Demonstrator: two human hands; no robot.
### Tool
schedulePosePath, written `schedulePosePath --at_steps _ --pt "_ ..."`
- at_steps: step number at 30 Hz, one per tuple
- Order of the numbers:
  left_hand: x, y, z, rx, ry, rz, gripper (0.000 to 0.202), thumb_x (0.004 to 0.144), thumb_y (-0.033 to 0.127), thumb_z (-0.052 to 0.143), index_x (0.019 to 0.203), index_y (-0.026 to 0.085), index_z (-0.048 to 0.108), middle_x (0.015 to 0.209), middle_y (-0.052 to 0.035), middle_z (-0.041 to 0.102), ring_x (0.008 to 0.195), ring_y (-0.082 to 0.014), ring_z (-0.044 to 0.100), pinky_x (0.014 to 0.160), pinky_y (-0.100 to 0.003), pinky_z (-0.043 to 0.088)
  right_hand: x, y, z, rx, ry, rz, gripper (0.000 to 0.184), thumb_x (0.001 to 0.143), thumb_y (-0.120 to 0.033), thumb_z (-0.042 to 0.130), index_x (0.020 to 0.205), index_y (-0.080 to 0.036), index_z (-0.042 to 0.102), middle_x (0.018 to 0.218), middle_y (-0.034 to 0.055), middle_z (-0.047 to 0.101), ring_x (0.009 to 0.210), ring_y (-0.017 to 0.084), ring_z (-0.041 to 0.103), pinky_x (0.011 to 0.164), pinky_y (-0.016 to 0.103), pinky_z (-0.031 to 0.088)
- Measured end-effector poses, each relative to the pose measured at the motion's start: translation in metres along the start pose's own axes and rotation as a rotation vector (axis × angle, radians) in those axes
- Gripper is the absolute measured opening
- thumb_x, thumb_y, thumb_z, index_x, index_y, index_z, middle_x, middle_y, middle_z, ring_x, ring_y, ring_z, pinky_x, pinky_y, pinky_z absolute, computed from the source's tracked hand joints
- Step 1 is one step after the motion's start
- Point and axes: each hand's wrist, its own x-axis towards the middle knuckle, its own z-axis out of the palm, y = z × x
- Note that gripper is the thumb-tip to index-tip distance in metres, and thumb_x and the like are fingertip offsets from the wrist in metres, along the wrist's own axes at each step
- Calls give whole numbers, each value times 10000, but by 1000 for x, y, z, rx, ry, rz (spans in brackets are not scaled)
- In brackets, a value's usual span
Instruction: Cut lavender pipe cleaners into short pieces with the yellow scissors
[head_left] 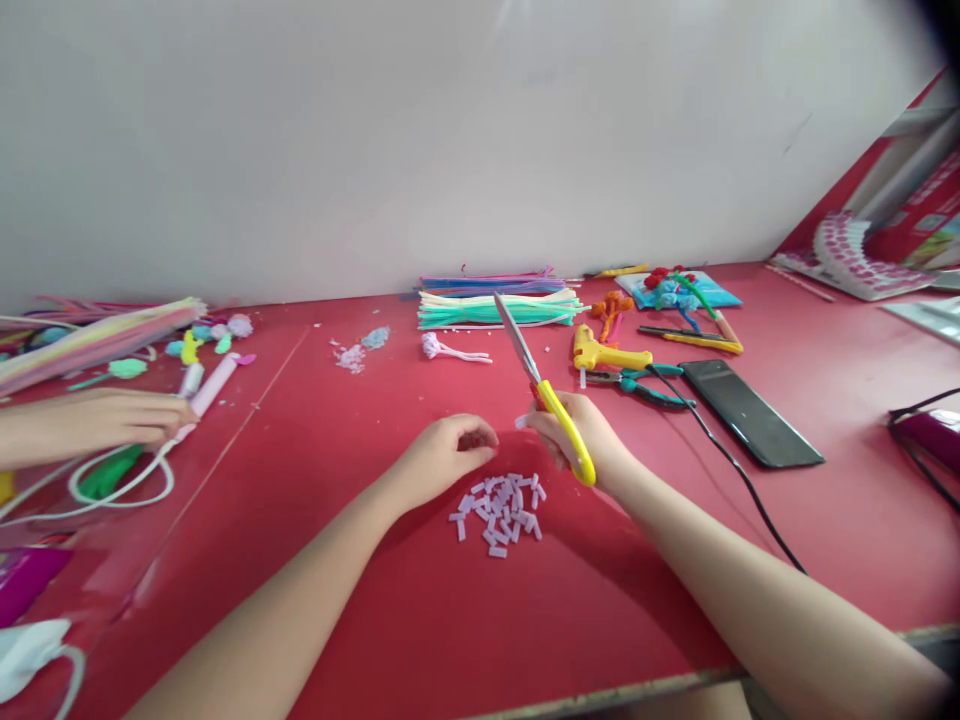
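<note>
My right hand [574, 430] is closed round a pair of scissors [561, 425] with yellow handles, its blades pointing up and to the left. A small pale lilac piece [521, 422] shows by that hand's fingertips; whether they pinch it I cannot tell. Just left of it, my left hand [450, 452] is curved over the table, thumb and fingers apart with nothing seen between them. Below both hands lies a loose pile of short lilac pieces [501, 510]. Beyond them rests a small lilac fuzzy flower [442, 347] with pale stems.
Bundles of coloured pipe cleaners [502, 308] lie by the wall. At right are a yellow glue gun [609, 352] with a black cord, pliers [649, 383] and a dark phone [752, 412]. Another person's hand [146, 415] reaches in at left, near a pink stick-like tool [214, 388] and a white cable [169, 480].
</note>
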Motion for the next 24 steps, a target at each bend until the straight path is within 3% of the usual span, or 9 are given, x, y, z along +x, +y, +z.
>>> schedulePosePath --at_steps 4,10,16,20,24 --pt "-2 3 3 -117 -189 -55 216 706 317 450 774 146 563 641 -16 560 534 -109 482 509 -226 380 -1 -7 2 -102 -48 -27 146 646 -271 426 538 -180 391 359 -79 347 292 55 360 323 174 253" --pt "2 6 5 -306 99 -36 272 708 359 459 831 131 541 607 -1 503 481 -79 423 458 -201 337 5 -24 0 -302 -124 -78 142 639 -284 435 596 -160 488 372 -68 368 363 62 357 369 178 231" --pt "0 3 5 -174 105 -70 243 686 363 479 737 139 557 537 24 481 473 -84 421 470 -203 333 9 -8 8 -386 -111 -238 180 637 -310 462 561 -147 475 475 -54 392 457 54 335 402 172 204" --pt "-3 0 2 -50 45 -57 155 655 295 511 681 151 564 622 9 544 577 -107 477 550 -217 369 7 2 1 -306 -78 -178 154 650 -297 445 628 -152 492 487 -55 414 439 53 353 398 170 211" --pt "-3 5 4 9 62 -29 184 650 277 525 798 178 571 759 -12 584 643 -119 497 600 -231 385 2 -2 -6 -226 -86 -59 149 665 -297 421 621 -162 468 410 -70 356 373 50 337 372 169 207"
